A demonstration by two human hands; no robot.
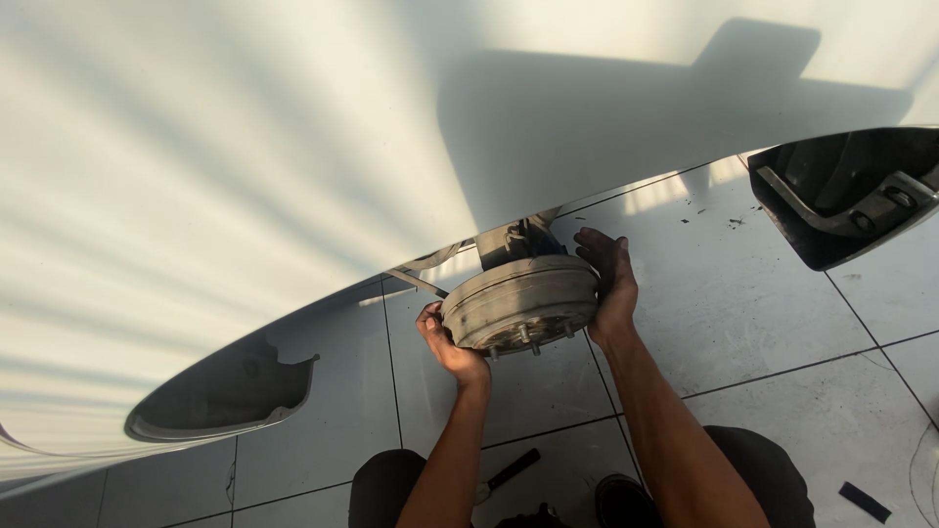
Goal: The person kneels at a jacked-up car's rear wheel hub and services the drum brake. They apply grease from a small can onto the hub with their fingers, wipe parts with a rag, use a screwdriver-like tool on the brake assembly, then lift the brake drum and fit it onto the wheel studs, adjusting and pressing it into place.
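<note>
The white car body (225,166) fills the space above and to the left of both hands, and the person's shadow falls on it above the hands. Under its curved edge, between the two hands, sits the brake drum (520,301), a round grey metal part with a dusty side wall and short studs sticking down from its face. It is still at the axle, just below the wheel arch, and not on the floor.

The left hand (445,342) is clamped on the drum's left edge, with the fingers curled around the rim. The right hand (611,284) presses flat and open against the right side, the fingers spread upward along the wall. So the hands are apart, one on each side, and both touch the drum.

The drum looks like thick cast metal, so it is probably heavy and fully stiff. Its dusty surface may be a little slippery. A safe place to hold it seems to be the outer wall on two opposite sides, away from the studs.

Below the hands is a floor (743,323) of large pale grey tiles with dark joints and some small dirt marks. Far to the right of the right hand a dark car part (841,196) hangs under the body. Near the person's knees, below the left hand, a dark tool handle (514,469) lies on the floor. A small black piece (865,502) lies far below the right hand.
</note>
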